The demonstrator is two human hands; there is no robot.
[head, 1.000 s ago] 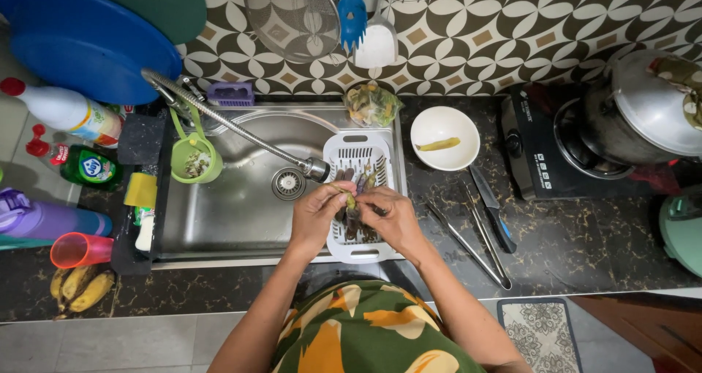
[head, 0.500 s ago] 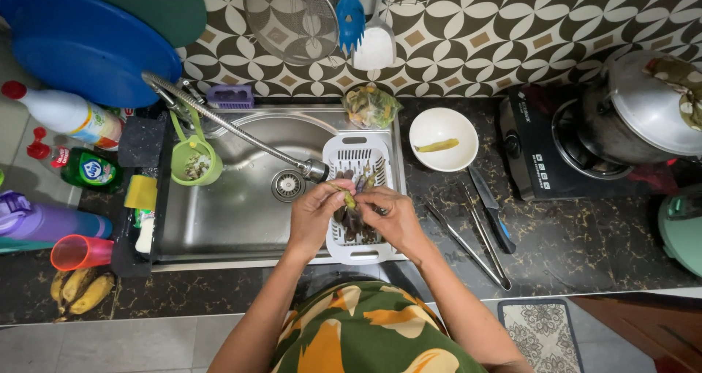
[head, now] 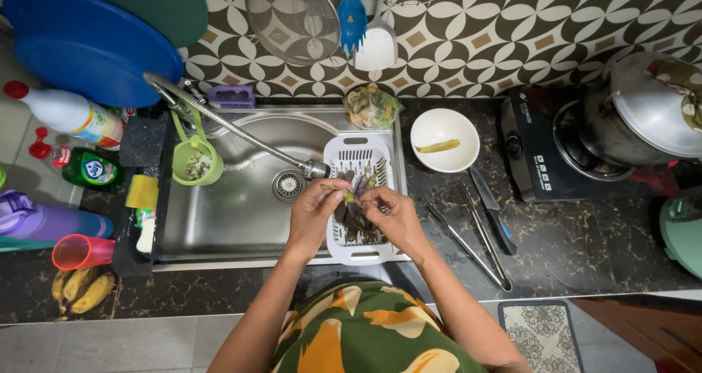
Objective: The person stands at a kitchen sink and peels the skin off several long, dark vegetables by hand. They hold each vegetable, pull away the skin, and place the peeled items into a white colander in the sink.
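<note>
I see left hand and right hand pinching same small green chili between fingertips, over white basket at sink's right edge. Dark chilies lie in basket. White bowl far right, tongs near right.

Both arms extend fwd from the lower frame edge, converging toward centre. Forearms bare, elbows bent outward. Left hand: palm turned inward, fingers curled, thumb and fingertips pinched together at the top. Right hand: mirrored pose, fingers curled, tips pointing left toward the opposite hand. Fingertips of both hands nearly meet; wrists roughly level, approx. symmetrical.
</note>
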